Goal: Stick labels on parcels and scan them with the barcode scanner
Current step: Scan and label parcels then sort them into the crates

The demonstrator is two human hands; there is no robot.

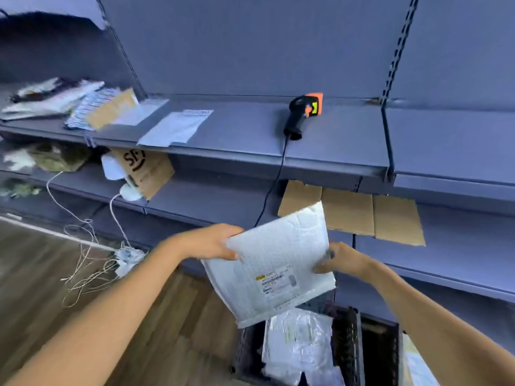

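A white padded mailer parcel [267,260] hangs tilted in the air in front of the shelves. A printed label [277,280] is stuck near its lower right. My left hand [211,242] grips the parcel's upper left corner. My right hand [338,260] grips its right edge. The black and orange barcode scanner [303,114] lies on the upper shelf [250,126], above and beyond the parcel, its black cable hanging down over the shelf edge. White label sheets [175,128] lie on the same shelf to the left.
A dark crate [351,338] below the parcel holds more white parcels [298,341]. Flat cardboard [362,213] lies on the middle shelf. Envelopes and papers [83,103] are stacked far left. White cords [83,246] trail over the wooden floor.
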